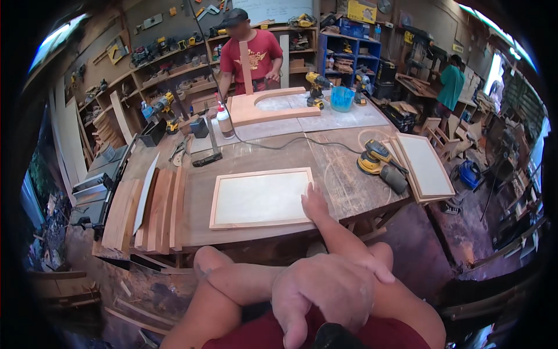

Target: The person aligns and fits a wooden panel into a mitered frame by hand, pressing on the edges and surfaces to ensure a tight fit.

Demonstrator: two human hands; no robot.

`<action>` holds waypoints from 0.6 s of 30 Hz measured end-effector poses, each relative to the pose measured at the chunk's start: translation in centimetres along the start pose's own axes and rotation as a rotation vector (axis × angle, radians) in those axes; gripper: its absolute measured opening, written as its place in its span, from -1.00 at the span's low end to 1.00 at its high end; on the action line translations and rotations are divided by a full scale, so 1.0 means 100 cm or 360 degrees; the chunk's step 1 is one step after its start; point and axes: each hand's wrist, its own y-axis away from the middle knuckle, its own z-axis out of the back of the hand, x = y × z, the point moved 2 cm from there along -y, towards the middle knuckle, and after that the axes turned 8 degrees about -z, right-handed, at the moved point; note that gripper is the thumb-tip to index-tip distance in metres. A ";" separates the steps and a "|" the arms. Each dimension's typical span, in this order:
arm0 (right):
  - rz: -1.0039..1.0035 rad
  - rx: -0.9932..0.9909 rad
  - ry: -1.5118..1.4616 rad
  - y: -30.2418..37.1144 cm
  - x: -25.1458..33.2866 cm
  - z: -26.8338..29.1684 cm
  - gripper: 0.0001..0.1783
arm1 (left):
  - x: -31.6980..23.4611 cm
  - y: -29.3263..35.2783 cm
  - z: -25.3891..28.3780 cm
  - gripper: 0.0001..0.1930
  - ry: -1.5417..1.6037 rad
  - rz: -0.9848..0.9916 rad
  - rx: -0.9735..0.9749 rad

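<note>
A flat white panel with a pale wooden frame [261, 199] lies on the workbench in front of me. My right hand [314, 203] rests at the panel's right edge, its spread fingertips touching the frame. Close to the camera, my left hand [325, 291] is held in front of my body, back of the hand up and thumb apart, holding nothing that I can see. One finger reaches across my right forearm, seeming to touch it; the other fingers are mostly hidden.
Wooden boards [160, 209] stand left of the panel. A yellow sander [375, 157] and stacked framed panels [427, 168] lie to the right. A clamp [209, 152], glue bottle [225, 121], drill [317, 87] and blue bucket [342, 100] are farther back. A co-worker [250, 58] stands behind a cut-out wooden piece [273, 107].
</note>
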 end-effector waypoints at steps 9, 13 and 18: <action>0.0054 -0.0024 -0.0024 0.000 0.006 -0.009 -0.25 | -0.029 -0.005 0.007 -0.71 0.0140 0.0076 0.0018; 0.0085 -0.0075 -0.0052 -0.007 0.002 -0.007 -0.23 | -0.033 -0.013 0.000 -0.68 0.0143 0.0230 0.0107; -0.0018 -0.0034 -0.0116 0.002 -0.008 -0.004 -0.22 | 0.001 0.062 0.078 -0.58 -0.0406 0.0776 -0.0021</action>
